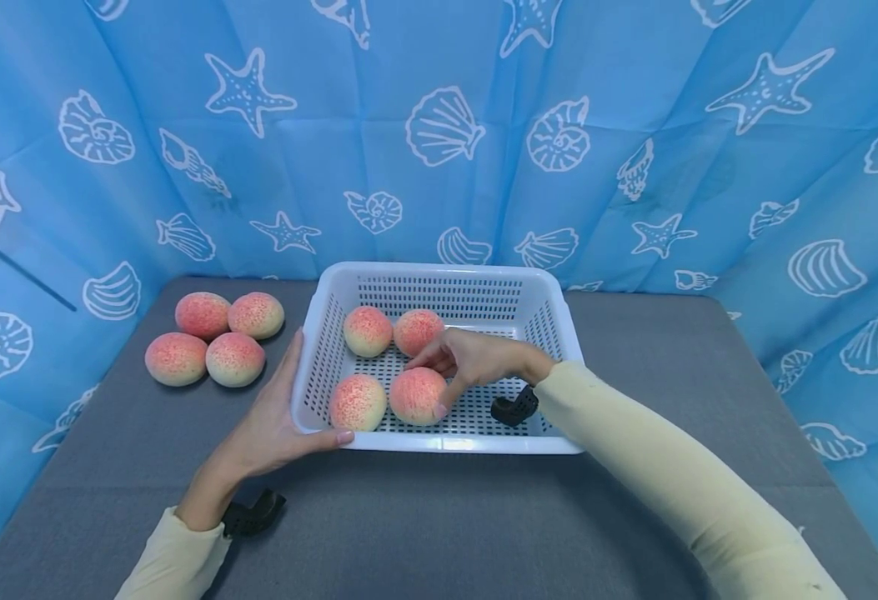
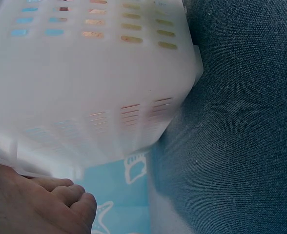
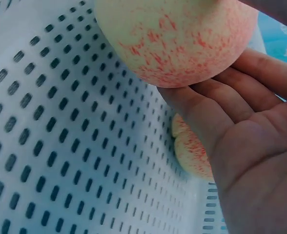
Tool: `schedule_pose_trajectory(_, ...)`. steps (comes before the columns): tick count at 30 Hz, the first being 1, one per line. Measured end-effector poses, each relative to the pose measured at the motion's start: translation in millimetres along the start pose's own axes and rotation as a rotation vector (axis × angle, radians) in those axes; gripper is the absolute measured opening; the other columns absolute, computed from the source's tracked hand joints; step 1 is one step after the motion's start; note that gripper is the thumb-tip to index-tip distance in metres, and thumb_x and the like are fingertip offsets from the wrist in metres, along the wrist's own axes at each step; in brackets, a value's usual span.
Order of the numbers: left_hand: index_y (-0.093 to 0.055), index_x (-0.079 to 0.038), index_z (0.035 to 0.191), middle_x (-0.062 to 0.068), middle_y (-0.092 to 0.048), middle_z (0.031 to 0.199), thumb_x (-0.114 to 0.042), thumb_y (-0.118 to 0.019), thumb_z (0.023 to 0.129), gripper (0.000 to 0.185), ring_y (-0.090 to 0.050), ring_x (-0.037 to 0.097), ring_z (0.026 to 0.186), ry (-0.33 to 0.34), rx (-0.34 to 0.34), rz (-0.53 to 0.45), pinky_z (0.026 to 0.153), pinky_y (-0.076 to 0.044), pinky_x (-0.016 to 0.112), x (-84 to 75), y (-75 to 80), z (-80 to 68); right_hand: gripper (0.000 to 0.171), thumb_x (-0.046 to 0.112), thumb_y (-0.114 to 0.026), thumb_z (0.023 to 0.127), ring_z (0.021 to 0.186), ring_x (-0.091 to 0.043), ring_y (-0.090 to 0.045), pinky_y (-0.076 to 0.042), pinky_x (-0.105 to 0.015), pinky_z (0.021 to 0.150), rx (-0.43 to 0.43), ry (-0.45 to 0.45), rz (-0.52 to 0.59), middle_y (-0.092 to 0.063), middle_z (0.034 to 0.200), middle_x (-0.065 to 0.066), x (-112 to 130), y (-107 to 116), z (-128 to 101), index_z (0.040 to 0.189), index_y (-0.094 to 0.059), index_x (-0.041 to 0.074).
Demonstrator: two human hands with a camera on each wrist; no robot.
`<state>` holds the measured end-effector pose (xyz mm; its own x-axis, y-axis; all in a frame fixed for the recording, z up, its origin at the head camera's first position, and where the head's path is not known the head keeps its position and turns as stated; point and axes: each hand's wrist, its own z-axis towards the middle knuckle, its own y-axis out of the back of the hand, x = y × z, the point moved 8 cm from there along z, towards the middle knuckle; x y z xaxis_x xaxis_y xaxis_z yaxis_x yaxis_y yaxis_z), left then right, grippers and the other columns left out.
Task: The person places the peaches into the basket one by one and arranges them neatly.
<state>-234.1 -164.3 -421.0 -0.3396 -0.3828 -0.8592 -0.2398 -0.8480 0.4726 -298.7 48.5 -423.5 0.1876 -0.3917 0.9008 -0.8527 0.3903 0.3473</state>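
The right hand [image 1: 476,358] is set inside the white basket [image 1: 439,442], its grip half open, fingers laid on the near-right peach [image 1: 418,395]; whether it is clasped cannot be told. In the right wrist view the fingers [image 3: 216,105] are seen touching that peach [image 3: 177,39], with another peach [image 3: 192,153] behind. The left hand [image 1: 281,425] is held flat against the basket's left wall, thumb on the front rim. Four peaches lie in the basket; four more [image 1: 213,337] are grouped on the grey bench [image 1: 439,517]. No writing is visible.
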Motion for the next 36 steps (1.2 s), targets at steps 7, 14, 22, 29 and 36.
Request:
schedule_pose_trajectory(7, 0.008, -0.028, 0.163, 0.013, -0.015, 0.166, -0.025, -0.093, 0.074, 0.135, -0.044, 0.048, 0.134, 0.011, 0.004, 0.001, 0.086, -0.056, 0.058, 1.2, -0.1, 0.1, 0.072, 0.004, -0.091, 0.072, 0.12, -0.017, -0.062, -0.049, -0.034, 0.104, 0.038, -0.049, -0.013, -0.066, 0.131, -0.002, -7, -8, 3, 0.138, -0.061, 0.003)
schedule_pose_trajectory(14, 0.008, -0.028, 0.163, 0.012, -0.013, 0.166, -0.025, -0.092, 0.074, 0.134, -0.042, 0.048, 0.135, 0.019, 0.003, 0.013, 0.087, -0.055, 0.06, 2.3, 0.2, 0.2, 0.077, 0.003, -0.091, 0.072, 0.123, -0.018, -0.061, -0.048, -0.034, 0.106, 0.077, -0.038, -0.037, -0.065, 0.134, -0.003, -2, -10, 1, 0.141, -0.057, -0.002)
schedule_pose_trajectory(22, 0.007, -0.029, 0.163, 0.011, -0.014, 0.166, -0.025, -0.093, 0.074, 0.134, -0.042, 0.047, 0.136, 0.009, 0.003, 0.009, 0.087, -0.055, 0.061, 2.2, -0.1, 1.1, 0.078, 0.0, -0.091, 0.07, 0.122, -0.017, -0.061, -0.048, -0.033, 0.105, 0.087, -0.048, -0.045, -0.066, 0.133, -0.002, -1, -10, 0, 0.14, -0.058, 0.0)
schedule_pose_trajectory(29, 0.005, -0.028, 0.164, 0.01, -0.016, 0.166, -0.023, -0.093, 0.073, 0.133, -0.041, 0.047, 0.137, -0.01, 0.0, -0.001, 0.088, -0.053, 0.063, 1.1, -0.2, 1.8, 0.081, 0.005, -0.093, 0.069, 0.123, -0.014, -0.061, -0.048, -0.032, 0.105, 0.069, -0.047, -0.087, -0.066, 0.133, 0.001, -2, -15, 5, 0.142, -0.057, 0.003)
schedule_pose_trajectory(36, 0.005, -0.027, 0.164, 0.01, -0.016, 0.166, -0.022, -0.093, 0.074, 0.133, -0.041, 0.047, 0.137, -0.011, -0.003, 0.013, 0.09, -0.052, 0.063, -1.3, -0.9, 1.7, 0.081, 0.011, -0.097, 0.064, 0.119, -0.008, -0.061, -0.046, -0.029, 0.106, 0.025, -0.046, -0.214, -0.068, 0.125, 0.007, -1, -14, 8, 0.137, -0.064, 0.01)
